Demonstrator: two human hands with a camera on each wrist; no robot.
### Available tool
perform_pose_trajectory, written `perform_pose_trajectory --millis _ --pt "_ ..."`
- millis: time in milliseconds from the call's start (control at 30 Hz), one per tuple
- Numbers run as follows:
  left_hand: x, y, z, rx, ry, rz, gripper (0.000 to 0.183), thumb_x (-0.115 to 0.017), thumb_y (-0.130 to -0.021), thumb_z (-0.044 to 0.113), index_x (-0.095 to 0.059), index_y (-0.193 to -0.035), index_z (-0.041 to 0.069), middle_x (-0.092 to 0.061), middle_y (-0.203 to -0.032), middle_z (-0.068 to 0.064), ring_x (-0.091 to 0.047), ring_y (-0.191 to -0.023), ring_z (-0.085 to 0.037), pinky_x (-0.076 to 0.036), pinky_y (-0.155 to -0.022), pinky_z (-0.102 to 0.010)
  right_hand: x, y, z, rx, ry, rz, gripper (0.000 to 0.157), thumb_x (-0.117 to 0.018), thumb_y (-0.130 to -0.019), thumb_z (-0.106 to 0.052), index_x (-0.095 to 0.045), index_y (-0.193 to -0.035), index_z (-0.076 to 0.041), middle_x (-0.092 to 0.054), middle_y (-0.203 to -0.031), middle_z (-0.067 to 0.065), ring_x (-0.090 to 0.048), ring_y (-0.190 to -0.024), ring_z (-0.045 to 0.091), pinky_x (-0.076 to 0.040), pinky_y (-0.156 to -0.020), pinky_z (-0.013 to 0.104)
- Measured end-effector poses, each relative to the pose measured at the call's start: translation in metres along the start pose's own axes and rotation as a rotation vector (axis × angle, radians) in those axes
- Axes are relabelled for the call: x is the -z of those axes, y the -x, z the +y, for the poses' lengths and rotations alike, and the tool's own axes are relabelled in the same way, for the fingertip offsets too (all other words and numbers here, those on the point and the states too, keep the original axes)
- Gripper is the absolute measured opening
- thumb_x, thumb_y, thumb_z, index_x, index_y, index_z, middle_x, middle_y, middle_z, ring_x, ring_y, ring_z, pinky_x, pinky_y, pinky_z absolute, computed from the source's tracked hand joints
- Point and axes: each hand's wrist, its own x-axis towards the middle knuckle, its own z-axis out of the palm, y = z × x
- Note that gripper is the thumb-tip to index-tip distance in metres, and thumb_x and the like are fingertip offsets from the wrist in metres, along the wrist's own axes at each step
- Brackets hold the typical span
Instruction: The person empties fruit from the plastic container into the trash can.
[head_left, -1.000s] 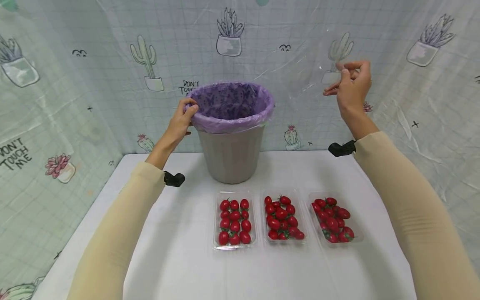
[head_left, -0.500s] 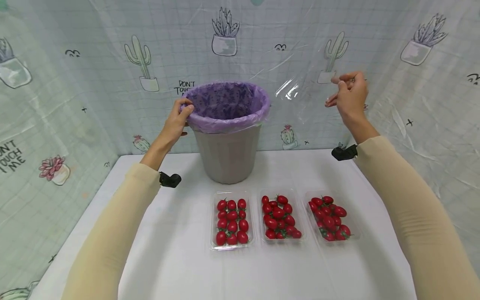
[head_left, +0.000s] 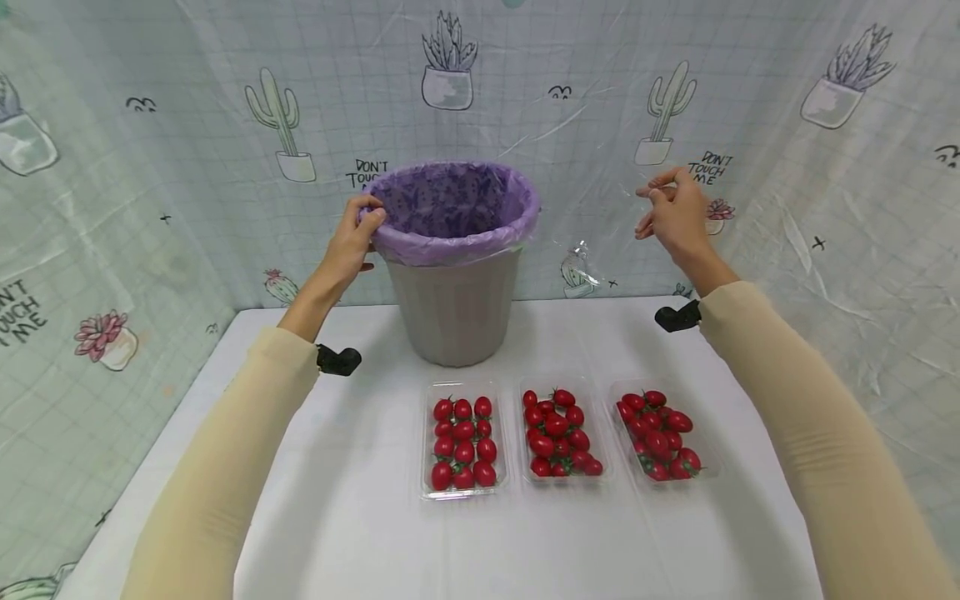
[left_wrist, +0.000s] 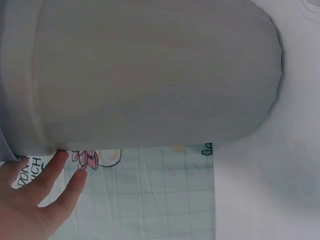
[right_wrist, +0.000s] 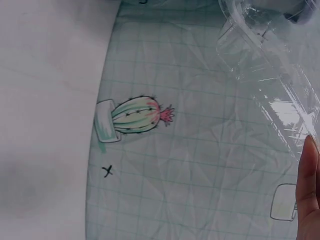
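Observation:
My left hand [head_left: 352, 233] grips the left rim of a grey trash bin [head_left: 459, 312], thumb over the purple bin liner [head_left: 450, 252] folded around its top. In the left wrist view, fingers [left_wrist: 72, 192] spread beside the bin wall [left_wrist: 150, 75]. My right hand [head_left: 678, 215], raised right of the bin, pinches a clear plastic container [right_wrist: 280, 112]. In the head view that container is barely visible apart from some glints. The right wrist view has it tilted, with a finger [right_wrist: 307, 175] of my hand at its edge.
In front of the bin, three clear trays of cherry tomatoes, the left [head_left: 463, 442], the middle [head_left: 558, 433] and the right [head_left: 660, 437], stand in a row on the white table [head_left: 360, 525]. Behind hangs a cactus-print sheet [head_left: 517, 83].
My right hand has come down and a little left, and the glints on the clear plastic container are lower. The left hand keeps its grip on the bin rim.

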Motion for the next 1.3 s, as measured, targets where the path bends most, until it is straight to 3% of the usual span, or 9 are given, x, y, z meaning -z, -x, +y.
perform_pose_trajectory --millis 300,567,800,1100,1300 --pt "0.0 0.0 0.002 0.007 -0.014 0.004 0.052 -0.04 -0.102 0.058 -0.036 -0.145 0.029 -0.033 -0.163 -0.014 -0.052 -0.134 -0.047 -0.042 -0.095 -0.06 -0.013 0.006 0.016 -0.018 0.14 -0.08 0.025 -0.043 -0.111 -0.019 -0.049 -0.133 -0.007 -0.065 -0.138 0.023 -0.062 -0.049 0.01 -0.056 -0.054 0.024" --pt "0.001 0.001 0.002 0.008 -0.01 -0.005 0.053 -0.039 -0.102 0.058 -0.034 -0.147 0.029 -0.03 -0.165 -0.015 -0.05 -0.134 -0.048 -0.039 -0.102 -0.067 -0.024 0.006 0.034 -0.009 0.171 -0.145 0.031 -0.043 -0.111 -0.017 -0.051 -0.138 -0.004 -0.066 -0.134 0.026 -0.06 -0.048 0.011 -0.056 -0.054 0.025" --pt "0.001 0.001 0.003 0.01 -0.011 -0.01 0.057 -0.039 -0.102 0.058 -0.032 -0.149 0.027 -0.03 -0.165 -0.015 -0.05 -0.134 -0.047 -0.039 -0.103 -0.069 -0.032 0.009 0.054 -0.003 0.217 -0.177 0.032 -0.042 -0.11 -0.013 -0.049 -0.139 0.0 -0.069 -0.128 0.028 -0.058 -0.044 0.011 -0.055 -0.053 0.026" --pt "0.0 0.001 0.002 0.011 -0.021 0.002 0.055 -0.04 -0.102 0.059 -0.034 -0.147 0.028 -0.032 -0.164 -0.014 -0.051 -0.135 -0.047 -0.041 -0.099 -0.062 -0.048 0.012 0.077 -0.001 0.246 -0.224 0.028 -0.042 -0.109 -0.011 -0.052 -0.133 0.001 -0.071 -0.123 0.027 -0.057 -0.047 0.012 -0.055 -0.053 0.027" --pt "0.0 -0.001 -0.001 0.007 -0.015 0.01 0.053 -0.042 -0.101 0.06 -0.036 -0.144 0.03 -0.033 -0.163 -0.013 -0.051 -0.135 -0.046 -0.042 -0.097 -0.058 -0.057 0.014 0.09 -0.042 0.28 -0.238 0.03 -0.043 -0.11 -0.013 -0.053 -0.136 -0.001 -0.071 -0.123 0.027 -0.055 -0.049 0.014 -0.054 -0.054 0.028"
